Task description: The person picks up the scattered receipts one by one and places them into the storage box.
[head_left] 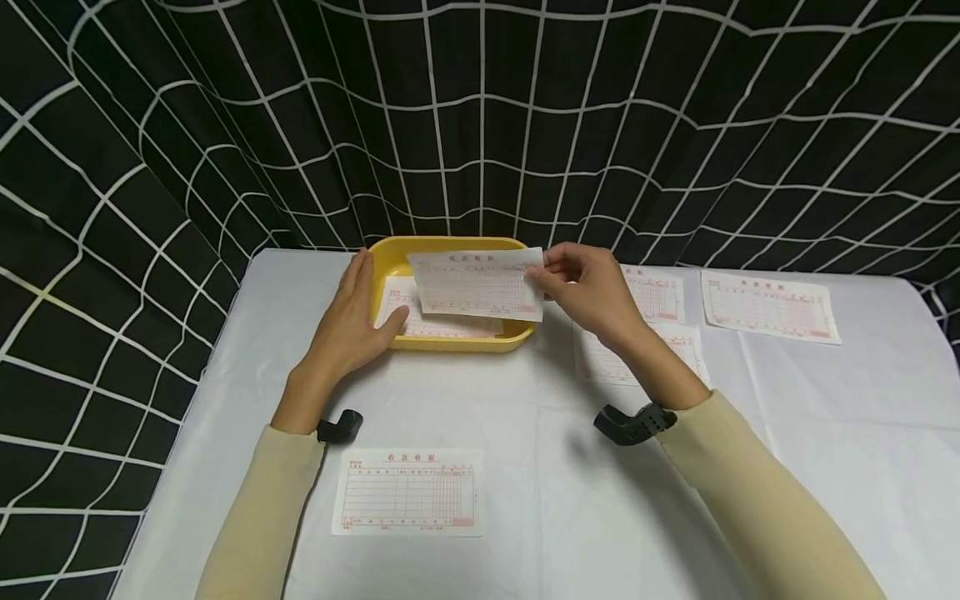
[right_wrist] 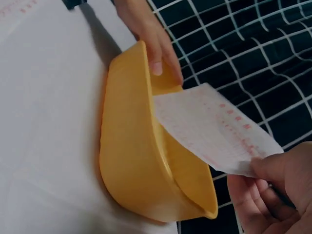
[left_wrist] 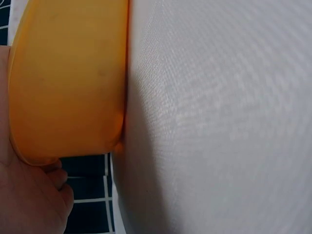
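Observation:
A yellow plastic basin [head_left: 465, 342] stands at the back of the table, with a printed receipt slip [head_left: 397, 293] lying inside. My left hand [head_left: 347, 321] holds its left end, thumb over the front rim and fingers along the outer wall. Between thumb and fingers, my right hand [head_left: 592, 287] pinches the right edge of another receipt slip [head_left: 480, 283]. That slip is tilted over the basin, its printed side toward me, and hides part of the inside. In the right wrist view the held slip [right_wrist: 209, 126] slants across the basin's opening.
A single receipt slip [head_left: 408, 492] lies near the front of the white-covered table [head_left: 555, 500]. Two slips [head_left: 667, 302] lie partly under my right forearm, and another slip [head_left: 771, 307] is farther right. Dark cloth with a white grid [head_left: 480, 125] hangs behind the table.

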Motion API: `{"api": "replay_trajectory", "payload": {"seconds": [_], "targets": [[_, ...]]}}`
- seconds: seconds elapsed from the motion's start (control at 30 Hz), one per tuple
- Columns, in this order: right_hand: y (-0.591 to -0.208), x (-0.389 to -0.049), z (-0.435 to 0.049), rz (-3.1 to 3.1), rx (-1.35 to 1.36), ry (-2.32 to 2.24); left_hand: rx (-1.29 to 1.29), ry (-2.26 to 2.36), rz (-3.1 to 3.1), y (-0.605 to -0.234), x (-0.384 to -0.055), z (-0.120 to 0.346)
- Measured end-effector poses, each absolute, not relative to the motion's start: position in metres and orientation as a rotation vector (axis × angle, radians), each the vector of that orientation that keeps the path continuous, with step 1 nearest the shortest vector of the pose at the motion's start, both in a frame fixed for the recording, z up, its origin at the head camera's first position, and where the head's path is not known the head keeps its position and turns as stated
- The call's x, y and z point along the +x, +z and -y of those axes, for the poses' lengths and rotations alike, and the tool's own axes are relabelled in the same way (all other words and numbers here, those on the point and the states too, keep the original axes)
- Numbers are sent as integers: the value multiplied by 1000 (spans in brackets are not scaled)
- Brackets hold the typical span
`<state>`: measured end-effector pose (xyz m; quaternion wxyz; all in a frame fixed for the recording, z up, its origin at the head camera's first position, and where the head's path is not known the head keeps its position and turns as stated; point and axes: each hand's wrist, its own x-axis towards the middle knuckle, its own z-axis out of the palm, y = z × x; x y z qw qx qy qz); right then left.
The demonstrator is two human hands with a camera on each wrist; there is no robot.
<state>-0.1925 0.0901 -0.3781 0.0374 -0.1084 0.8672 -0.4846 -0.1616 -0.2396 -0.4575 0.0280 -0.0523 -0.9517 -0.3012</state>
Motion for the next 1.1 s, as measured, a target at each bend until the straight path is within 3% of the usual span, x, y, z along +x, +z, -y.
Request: {"api": "replay_trajectory", "payload": {"seconds": [0.47,1.1], "targets": [[-394,-208,-67,-2752,-422,-1352,-174,-935,2930,-460,-161,241],[-389,-198,-78,-2908,-567,-1284,-154,-922,2946,-457,-161,240]]}}
